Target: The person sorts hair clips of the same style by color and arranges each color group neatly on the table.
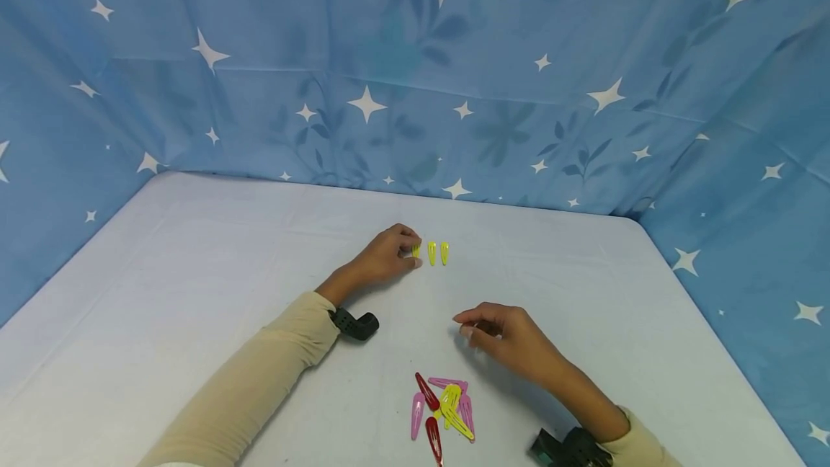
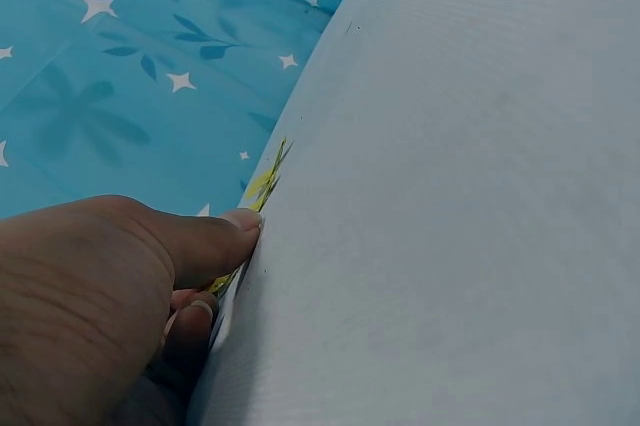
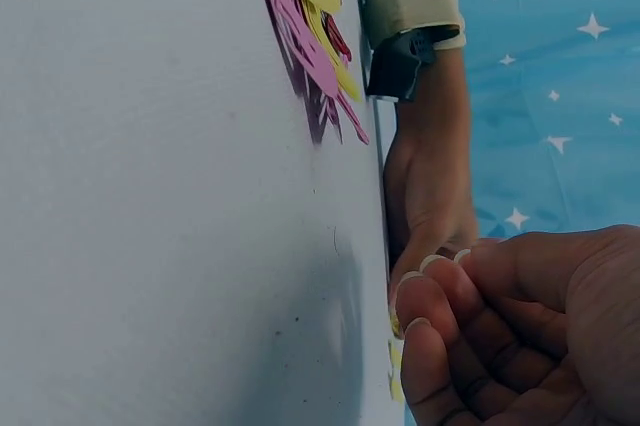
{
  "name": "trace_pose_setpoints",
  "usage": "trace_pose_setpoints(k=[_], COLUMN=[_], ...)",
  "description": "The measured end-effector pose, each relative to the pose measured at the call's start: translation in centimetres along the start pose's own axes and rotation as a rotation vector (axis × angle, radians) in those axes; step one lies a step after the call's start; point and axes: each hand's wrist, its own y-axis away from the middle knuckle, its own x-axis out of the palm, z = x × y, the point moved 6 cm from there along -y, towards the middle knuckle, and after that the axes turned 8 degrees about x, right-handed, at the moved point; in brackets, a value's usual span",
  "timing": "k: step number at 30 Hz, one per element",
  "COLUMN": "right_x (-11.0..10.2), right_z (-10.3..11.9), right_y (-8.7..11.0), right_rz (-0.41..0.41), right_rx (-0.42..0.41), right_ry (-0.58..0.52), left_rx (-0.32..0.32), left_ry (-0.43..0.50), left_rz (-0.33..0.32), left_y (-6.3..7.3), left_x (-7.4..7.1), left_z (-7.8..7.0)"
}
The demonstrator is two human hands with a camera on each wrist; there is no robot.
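At the far middle of the table, my left hand (image 1: 385, 256) pinches a yellow snap hair clip (image 1: 416, 251) between thumb and fingers, close over the white cloth. Beside it, two more yellow hair clips (image 1: 438, 253) stand upright in a row to the right. In the left wrist view the thumb partly covers the pinched clip (image 2: 218, 285). My right hand (image 1: 515, 341) hovers to the right with its fingers loosely curled and nothing in them. Nearer to me lies a loose pile with red clips (image 1: 434, 438), pink clips (image 1: 417, 418) and yellow clips (image 1: 457, 421).
A white cloth covers the table (image 1: 570, 265). Behind it and along both sides hangs a blue curtain (image 1: 402, 34) with white stars. Dark wrist cameras (image 1: 355, 325) sit on both forearms, the right one near the clip pile.
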Motion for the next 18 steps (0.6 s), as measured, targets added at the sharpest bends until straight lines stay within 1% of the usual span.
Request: trace_pose_setpoints(k=[5,10,14,18], right_x=[0.3,0.9,1.3,1.4], right_z=[0.2,0.2,0.1,0.3], right_y=[0.8,1.6,2.0,2.4], right_rz=[0.014,0.049,0.075,0.093], right_rx=[0.000,-0.037,-0.027,-0.037], right_ry=[0.015,0.012,0.015,0.022], left_rx=[-0.002,-0.004,-0.002,0.006], left_ry=[-0.003,-0.006,-0.004,-0.004], left_rz=[0.000,0.001,0.003,0.003], left_y=[0.1,0.2,0.1,0.0], left_x=[-0.1,-0.3,-0.2,-0.1], left_z=[-0.1,-0.3,-0.2,0.0])
